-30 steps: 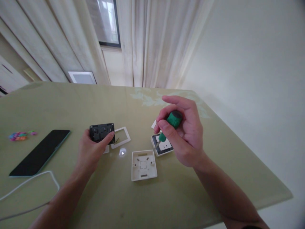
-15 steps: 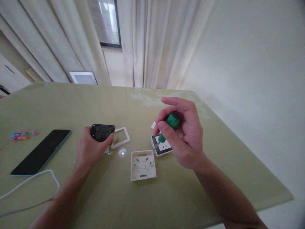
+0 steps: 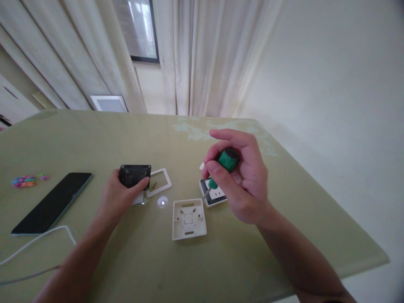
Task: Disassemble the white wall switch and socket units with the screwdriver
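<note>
My left hand (image 3: 118, 193) grips a black wall socket module (image 3: 135, 174) by its sides, thumb on the near right corner. A white frame (image 3: 160, 182) lies just right of it, with small screws (image 3: 153, 185) inside its outline. My right hand (image 3: 241, 179) holds a green-handled screwdriver (image 3: 229, 160), its shaft slanting down to the left. Under that tip, a white socket with a dark surround (image 3: 216, 194) rests on the table, partly hidden by the hand. An open white square back box (image 3: 188, 219) sits between my hands, nearer to me.
At the left lie a black tablet (image 3: 52, 204), a white cable (image 3: 41, 235) and small colourful pieces (image 3: 27, 181). A small white piece (image 3: 202, 166) shows behind my right fingers. A wall (image 3: 341, 105) runs along the table's right side.
The black module in my left hand has tilted slightly and its back edge has levelled. My right hand with the screwdriver has shifted a little left; the rest looks the same.
</note>
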Action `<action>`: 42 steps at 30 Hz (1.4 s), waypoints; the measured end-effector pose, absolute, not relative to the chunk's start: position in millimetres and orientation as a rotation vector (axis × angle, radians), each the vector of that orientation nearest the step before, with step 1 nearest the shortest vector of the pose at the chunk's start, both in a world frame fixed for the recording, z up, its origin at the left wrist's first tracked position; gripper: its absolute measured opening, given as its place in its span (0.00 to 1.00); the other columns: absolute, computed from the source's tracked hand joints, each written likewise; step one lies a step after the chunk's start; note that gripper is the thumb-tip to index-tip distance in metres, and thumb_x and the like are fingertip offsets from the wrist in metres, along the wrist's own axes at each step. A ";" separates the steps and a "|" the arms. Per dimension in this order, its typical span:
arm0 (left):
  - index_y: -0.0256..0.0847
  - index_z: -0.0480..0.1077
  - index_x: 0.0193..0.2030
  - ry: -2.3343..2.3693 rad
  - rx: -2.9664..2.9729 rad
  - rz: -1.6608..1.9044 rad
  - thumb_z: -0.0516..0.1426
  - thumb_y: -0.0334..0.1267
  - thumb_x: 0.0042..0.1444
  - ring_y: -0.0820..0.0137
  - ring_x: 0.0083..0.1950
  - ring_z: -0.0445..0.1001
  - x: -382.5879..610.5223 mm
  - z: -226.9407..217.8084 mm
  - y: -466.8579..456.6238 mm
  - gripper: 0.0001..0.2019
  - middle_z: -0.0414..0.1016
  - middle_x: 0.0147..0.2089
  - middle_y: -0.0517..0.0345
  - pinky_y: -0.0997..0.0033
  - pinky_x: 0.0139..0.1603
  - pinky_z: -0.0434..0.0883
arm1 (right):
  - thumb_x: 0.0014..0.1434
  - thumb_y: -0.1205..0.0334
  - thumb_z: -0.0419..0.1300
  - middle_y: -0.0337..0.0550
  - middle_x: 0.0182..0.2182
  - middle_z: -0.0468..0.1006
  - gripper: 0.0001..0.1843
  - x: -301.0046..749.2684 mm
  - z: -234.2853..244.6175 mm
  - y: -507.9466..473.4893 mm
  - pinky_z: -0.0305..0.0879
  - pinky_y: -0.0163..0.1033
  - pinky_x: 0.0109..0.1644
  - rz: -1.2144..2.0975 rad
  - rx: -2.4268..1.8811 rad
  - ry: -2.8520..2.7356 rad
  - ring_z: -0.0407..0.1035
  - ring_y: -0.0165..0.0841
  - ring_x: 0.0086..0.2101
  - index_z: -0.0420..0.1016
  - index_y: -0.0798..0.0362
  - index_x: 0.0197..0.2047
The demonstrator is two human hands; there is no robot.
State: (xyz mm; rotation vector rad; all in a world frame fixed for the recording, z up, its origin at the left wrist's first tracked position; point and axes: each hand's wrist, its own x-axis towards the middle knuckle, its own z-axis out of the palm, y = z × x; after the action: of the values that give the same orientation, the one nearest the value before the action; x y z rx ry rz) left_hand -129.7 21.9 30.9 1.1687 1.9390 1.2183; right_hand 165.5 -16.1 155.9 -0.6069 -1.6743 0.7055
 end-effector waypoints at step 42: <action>0.39 0.61 0.75 1.821 1.329 1.449 0.70 0.51 0.56 0.60 0.48 0.82 -135.1 15.4 26.5 0.44 0.77 0.53 0.48 0.53 0.53 0.83 | 0.74 0.67 0.62 0.39 0.44 0.76 0.23 164.5 152.8 -16.0 0.78 0.41 0.39 0.699 -0.629 -1.707 0.76 0.30 0.36 0.70 0.43 0.68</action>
State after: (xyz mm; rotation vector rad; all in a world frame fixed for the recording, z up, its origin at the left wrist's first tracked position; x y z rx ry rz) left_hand -135.1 26.5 15.4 1.3293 1.8212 1.4491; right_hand 164.5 -16.0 152.8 -0.6290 -1.7065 0.6991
